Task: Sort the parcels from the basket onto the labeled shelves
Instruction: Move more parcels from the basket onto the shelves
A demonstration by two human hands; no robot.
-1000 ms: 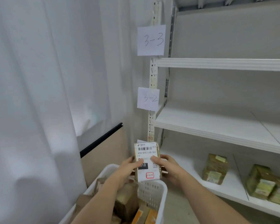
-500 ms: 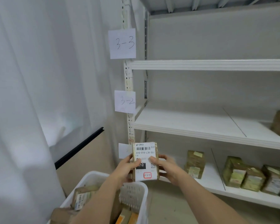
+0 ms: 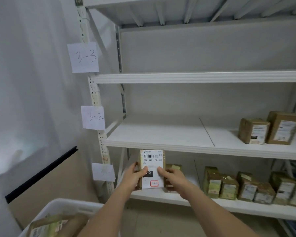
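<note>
Left hand (image 3: 134,177) and right hand (image 3: 172,177) clamp the parcel (image 3: 152,168) between them — upright, label facing.

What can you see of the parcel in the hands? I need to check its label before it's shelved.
The parcel is a small brown box wrapped in clear tape, held upright facing the camera. A white label covers its front: barcode on top, "010-010 L30 551", a black patch reading "10", and a red-outlined box with illegible handwriting. The left hand and right hand grip its sides, thumbs on the label.

The brown taped cardboard parcel (image 3: 151,170) bears a white label with black barcode and red-outlined box; the metal shelves (image 3: 161,135) are white.
</note>
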